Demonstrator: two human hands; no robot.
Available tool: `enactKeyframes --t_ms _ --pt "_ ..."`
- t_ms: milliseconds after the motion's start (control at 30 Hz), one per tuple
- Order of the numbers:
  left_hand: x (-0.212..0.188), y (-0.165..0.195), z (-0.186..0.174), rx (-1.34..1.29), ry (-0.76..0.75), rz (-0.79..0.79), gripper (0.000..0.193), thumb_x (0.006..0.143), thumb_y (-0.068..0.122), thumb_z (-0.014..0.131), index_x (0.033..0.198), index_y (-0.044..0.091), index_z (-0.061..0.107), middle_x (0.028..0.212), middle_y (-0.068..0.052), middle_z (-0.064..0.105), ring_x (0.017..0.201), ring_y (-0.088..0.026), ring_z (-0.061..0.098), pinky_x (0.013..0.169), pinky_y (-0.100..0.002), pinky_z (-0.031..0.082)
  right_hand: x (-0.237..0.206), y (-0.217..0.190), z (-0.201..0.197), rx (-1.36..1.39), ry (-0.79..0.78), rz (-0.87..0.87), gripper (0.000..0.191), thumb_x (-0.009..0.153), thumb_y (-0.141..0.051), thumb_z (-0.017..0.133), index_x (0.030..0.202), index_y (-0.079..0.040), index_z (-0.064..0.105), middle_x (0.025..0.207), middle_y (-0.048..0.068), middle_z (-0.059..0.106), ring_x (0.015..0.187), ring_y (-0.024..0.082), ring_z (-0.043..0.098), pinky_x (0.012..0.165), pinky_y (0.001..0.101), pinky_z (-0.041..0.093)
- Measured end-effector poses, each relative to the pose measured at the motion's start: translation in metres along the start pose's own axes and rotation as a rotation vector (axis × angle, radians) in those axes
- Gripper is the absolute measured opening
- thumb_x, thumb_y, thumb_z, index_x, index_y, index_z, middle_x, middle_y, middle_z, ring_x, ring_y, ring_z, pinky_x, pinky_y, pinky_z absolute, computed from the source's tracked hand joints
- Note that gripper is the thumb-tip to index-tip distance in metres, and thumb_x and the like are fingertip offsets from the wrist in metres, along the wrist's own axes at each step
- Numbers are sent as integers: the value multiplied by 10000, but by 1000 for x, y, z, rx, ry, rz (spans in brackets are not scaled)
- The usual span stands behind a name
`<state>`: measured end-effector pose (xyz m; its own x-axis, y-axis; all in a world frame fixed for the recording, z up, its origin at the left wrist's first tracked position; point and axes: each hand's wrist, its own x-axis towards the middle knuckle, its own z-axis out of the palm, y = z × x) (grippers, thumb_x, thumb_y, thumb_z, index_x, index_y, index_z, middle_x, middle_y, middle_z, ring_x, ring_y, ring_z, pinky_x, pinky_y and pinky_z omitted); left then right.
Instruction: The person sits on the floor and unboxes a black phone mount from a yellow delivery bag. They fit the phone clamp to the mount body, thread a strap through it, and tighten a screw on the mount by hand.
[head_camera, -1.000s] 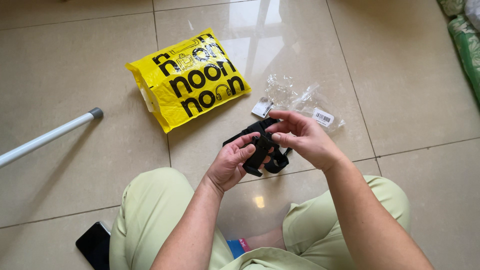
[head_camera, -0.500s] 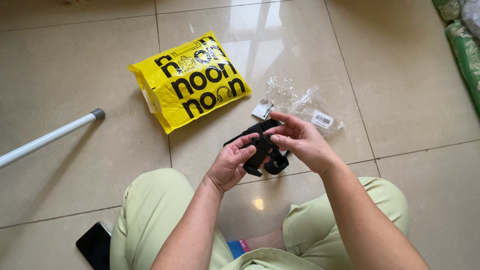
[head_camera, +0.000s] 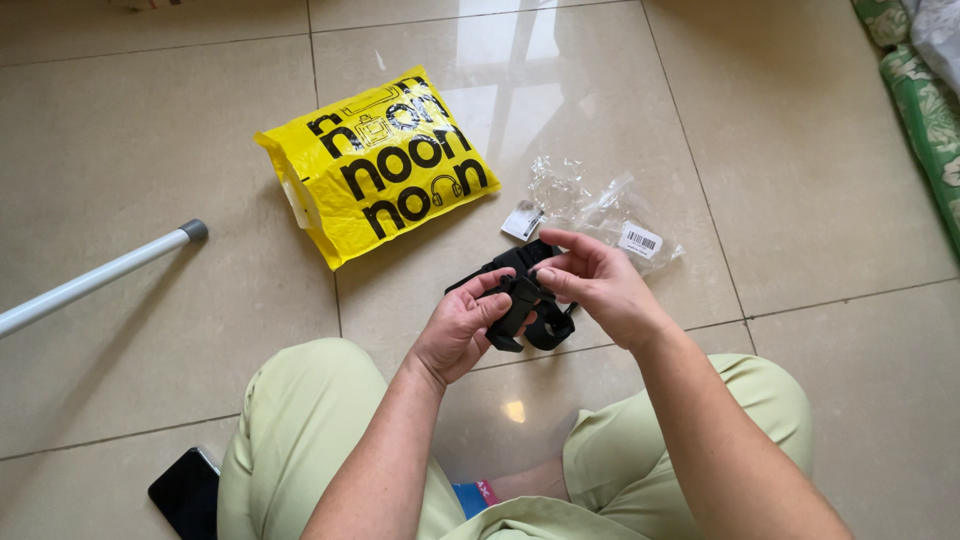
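Observation:
Both of my hands hold one black plastic clamp-like gadget (head_camera: 522, 305) above the tiled floor, in front of my knees. My left hand (head_camera: 458, 332) grips its left side from below, thumb on top. My right hand (head_camera: 598, 288) pinches its upper right part with fingertips and thumb. Much of the gadget is hidden by my fingers. Just beyond it lie a crumpled clear plastic bag (head_camera: 598, 210) with a white sticker and a small white tag (head_camera: 523, 220).
A yellow plastic mailer bag (head_camera: 375, 165) with black print lies further out on the beige floor tiles (head_camera: 800, 180). A white pole with a grey tip (head_camera: 95, 278) lies at the left. A black phone (head_camera: 185, 492) rests by my left thigh. Green patterned fabric (head_camera: 925, 110) borders the right edge.
My hands have stayed together on the black gadget; the fingers shifted only slightly. The view moved a little.

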<state>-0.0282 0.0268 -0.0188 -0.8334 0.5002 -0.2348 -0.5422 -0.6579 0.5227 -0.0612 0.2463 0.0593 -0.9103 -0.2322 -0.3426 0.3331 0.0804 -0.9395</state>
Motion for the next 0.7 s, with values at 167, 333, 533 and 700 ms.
enactKeyframes --t_ms 167,333,533,700 --pt "1 0 0 -3 22 -4 601 900 132 768 1415 -20 499 1191 -151 700 1050 -251 719 953 -366 585 0 0 2 15 28 28 552 886 -186 737 1405 -67 591 1045 11 760 914 82 678 729 238 525" --pt "3 -3 0 44 48 7 610 896 91 768 1427 -13 487 1136 -164 717 1040 -231 717 951 -350 584 0 1 6 -48 65 11 538 901 -144 772 1407 -31 627 991 33 689 856 102 622 707 248 509" --pt "4 -3 2 95 75 28 593 896 52 752 1420 -27 487 1133 -168 722 1037 -218 724 947 -326 589 -2 -2 9 -28 33 56 528 874 -122 729 1383 -67 601 984 19 725 873 90 674 749 241 557" --pt "5 -5 7 142 138 47 559 882 41 745 1387 -24 513 1154 -154 730 1027 -202 727 932 -315 587 -2 0 17 -299 155 90 421 954 -152 739 1350 -29 663 936 71 688 824 123 607 718 285 507"
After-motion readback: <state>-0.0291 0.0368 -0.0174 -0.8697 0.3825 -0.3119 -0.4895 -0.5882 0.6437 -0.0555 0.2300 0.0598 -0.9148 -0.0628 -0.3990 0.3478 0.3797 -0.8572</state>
